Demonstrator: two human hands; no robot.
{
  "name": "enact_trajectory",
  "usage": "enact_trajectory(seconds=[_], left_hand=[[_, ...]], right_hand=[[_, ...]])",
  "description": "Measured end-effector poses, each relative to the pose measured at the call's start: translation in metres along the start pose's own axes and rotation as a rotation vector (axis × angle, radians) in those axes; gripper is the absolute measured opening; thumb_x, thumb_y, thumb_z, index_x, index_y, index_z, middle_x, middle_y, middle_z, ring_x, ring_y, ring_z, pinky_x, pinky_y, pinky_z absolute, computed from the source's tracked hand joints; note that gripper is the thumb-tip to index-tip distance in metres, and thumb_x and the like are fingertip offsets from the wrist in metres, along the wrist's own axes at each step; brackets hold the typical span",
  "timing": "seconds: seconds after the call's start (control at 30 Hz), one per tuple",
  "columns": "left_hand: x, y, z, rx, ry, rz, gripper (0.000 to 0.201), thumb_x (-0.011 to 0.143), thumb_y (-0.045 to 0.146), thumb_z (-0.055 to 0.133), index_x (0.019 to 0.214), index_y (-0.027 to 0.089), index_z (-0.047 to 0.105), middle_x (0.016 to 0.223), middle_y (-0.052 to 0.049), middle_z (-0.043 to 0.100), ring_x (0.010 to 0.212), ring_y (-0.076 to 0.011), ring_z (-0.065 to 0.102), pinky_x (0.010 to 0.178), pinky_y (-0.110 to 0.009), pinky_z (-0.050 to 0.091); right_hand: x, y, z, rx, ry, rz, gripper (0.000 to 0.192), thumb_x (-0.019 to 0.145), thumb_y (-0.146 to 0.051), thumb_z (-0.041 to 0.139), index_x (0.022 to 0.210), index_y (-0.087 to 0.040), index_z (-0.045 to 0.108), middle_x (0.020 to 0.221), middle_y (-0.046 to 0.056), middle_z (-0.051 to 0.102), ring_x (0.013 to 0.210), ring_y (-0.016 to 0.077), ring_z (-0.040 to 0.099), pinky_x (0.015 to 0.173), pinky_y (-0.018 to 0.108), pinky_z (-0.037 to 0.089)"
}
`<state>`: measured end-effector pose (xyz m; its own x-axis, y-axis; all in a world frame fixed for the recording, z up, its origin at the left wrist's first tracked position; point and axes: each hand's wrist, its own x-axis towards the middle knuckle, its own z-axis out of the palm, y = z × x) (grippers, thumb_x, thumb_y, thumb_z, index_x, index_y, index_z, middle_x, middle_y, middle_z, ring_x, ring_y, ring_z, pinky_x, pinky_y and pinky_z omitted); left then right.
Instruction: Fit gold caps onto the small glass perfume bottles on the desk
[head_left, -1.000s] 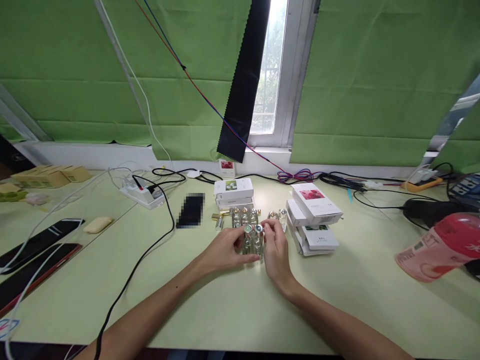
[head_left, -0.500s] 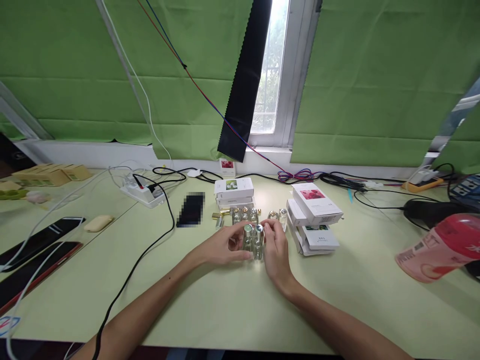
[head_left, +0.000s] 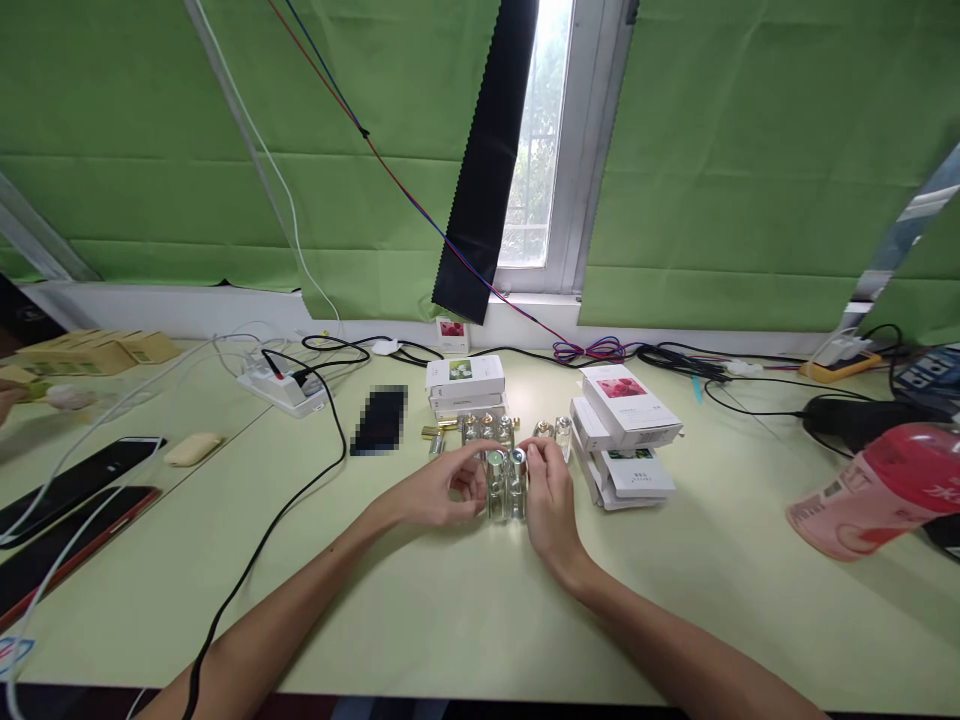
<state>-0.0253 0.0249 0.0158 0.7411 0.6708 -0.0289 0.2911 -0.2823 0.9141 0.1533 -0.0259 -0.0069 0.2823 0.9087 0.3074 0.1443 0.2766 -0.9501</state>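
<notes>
Two small glass bottles with shiny metallic caps stand upright side by side, a left glass bottle (head_left: 496,485) and a right glass bottle (head_left: 516,483). On their left, my left hand (head_left: 441,487) is open, its fingers curved and its thumb apart from the glass. My right hand (head_left: 553,495) rests along the right bottle with fingers bent and tips beside the cap; it does not wrap round it. Just behind stand several uncapped-looking bottles with gold tops (head_left: 488,428) and two more bottles (head_left: 553,432). Gold and silver caps (head_left: 435,437) lie left of them.
White cartons (head_left: 466,376) are stacked behind, and more cartons (head_left: 628,408) at right. A pink bottle (head_left: 870,500) leans at far right. Phones (head_left: 82,480), a power strip (head_left: 281,385) and a black cable (head_left: 300,500) occupy the left. Another person's fingers (head_left: 7,396) show at the left edge.
My left thumb has drawn back from the left bottle, leaving a gap. My right hand stays beside the right bottle. Another person's fingers have appeared at the far left.
</notes>
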Motion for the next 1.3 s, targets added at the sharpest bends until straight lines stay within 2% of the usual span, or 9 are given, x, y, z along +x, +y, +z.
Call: enact_trajectory(seconds=[0.1,0.23,0.37,0.5,0.63,0.77,0.87,1.1,1.3], left_hand=[[0.001,-0.001,0.004,0.078,0.026,0.006,0.072,0.077,0.017,0.064,0.144,0.024,0.041,0.078,0.004,0.053,0.070,-0.0121,0.053,0.069,-0.026,0.046],[0.002,-0.004,0.002,0.272,0.093,0.018,0.072,0.073,0.019,0.066,0.142,0.024,0.045,0.070,0.008,0.040,0.060,-0.0095,0.038,0.056,-0.022,0.033],[0.001,-0.002,-0.001,0.448,0.164,0.018,0.071,0.070,0.026,0.072,0.138,0.025,0.050,0.070,0.008,0.036,0.062,-0.0101,0.036,0.055,-0.022,0.029],[0.000,0.003,0.003,0.534,0.230,0.051,0.071,0.068,0.035,0.079,0.134,0.022,0.054,0.075,0.005,0.043,0.067,-0.0121,0.041,0.062,-0.024,0.035],[0.001,0.007,0.007,0.569,0.257,0.087,0.075,0.070,0.045,0.082,0.136,0.025,0.053,0.093,-0.001,0.053,0.076,-0.0158,0.048,0.070,-0.027,0.042],[0.001,0.006,0.007,0.568,0.247,0.088,0.077,0.070,0.051,0.082,0.138,0.029,0.052,0.110,-0.004,0.053,0.083,-0.0183,0.051,0.073,-0.030,0.044],[0.001,0.003,0.006,0.552,0.239,0.082,0.074,0.072,0.051,0.081,0.137,0.028,0.052,0.116,-0.005,0.053,0.081,-0.0170,0.052,0.072,-0.029,0.045],[0.000,0.003,0.008,0.565,0.237,0.089,0.066,0.072,0.050,0.082,0.128,0.025,0.055,0.113,-0.004,0.055,0.071,-0.0129,0.048,0.066,-0.027,0.043],[0.001,0.002,0.009,0.589,0.251,0.110,0.060,0.071,0.052,0.082,0.116,0.021,0.059,0.106,-0.004,0.058,0.069,-0.0131,0.046,0.062,-0.026,0.040]], right_hand=[[0.000,0.000,0.000,0.003,-0.002,0.003,0.026,0.100,-0.040,0.036,0.089,-0.024,0.053,0.088,0.002,0.056,0.078,0.0195,0.050,0.072,0.032,0.039],[0.001,0.001,0.000,0.006,-0.002,0.001,0.026,0.100,-0.040,0.036,0.089,-0.024,0.053,0.088,0.002,0.056,0.078,0.0196,0.050,0.071,0.032,0.039],[0.003,0.004,0.000,-0.001,0.002,0.004,0.026,0.100,-0.039,0.035,0.089,-0.024,0.053,0.088,0.002,0.056,0.080,0.0198,0.051,0.073,0.033,0.039],[0.003,0.005,0.001,0.008,-0.008,0.002,0.025,0.101,-0.039,0.035,0.090,-0.024,0.053,0.089,0.002,0.057,0.085,0.0200,0.053,0.077,0.033,0.040],[0.001,0.005,0.002,0.020,-0.028,-0.012,0.025,0.101,-0.039,0.036,0.090,-0.024,0.053,0.090,0.001,0.056,0.087,0.0197,0.054,0.080,0.033,0.041],[-0.001,0.003,0.002,0.021,-0.029,-0.019,0.025,0.102,-0.037,0.036,0.091,-0.024,0.054,0.089,0.001,0.056,0.086,0.0193,0.054,0.080,0.033,0.042],[0.000,0.003,0.002,0.027,-0.038,-0.015,0.025,0.102,-0.037,0.036,0.091,-0.024,0.054,0.089,0.001,0.057,0.086,0.0192,0.054,0.080,0.033,0.042],[0.001,0.004,0.001,0.031,-0.056,-0.007,0.026,0.102,-0.039,0.037,0.092,-0.024,0.055,0.090,0.001,0.058,0.087,0.0192,0.055,0.080,0.032,0.042],[0.003,0.005,0.001,0.062,-0.079,-0.020,0.025,0.101,-0.042,0.040,0.092,-0.023,0.055,0.090,0.001,0.060,0.086,0.0189,0.057,0.079,0.032,0.044]])
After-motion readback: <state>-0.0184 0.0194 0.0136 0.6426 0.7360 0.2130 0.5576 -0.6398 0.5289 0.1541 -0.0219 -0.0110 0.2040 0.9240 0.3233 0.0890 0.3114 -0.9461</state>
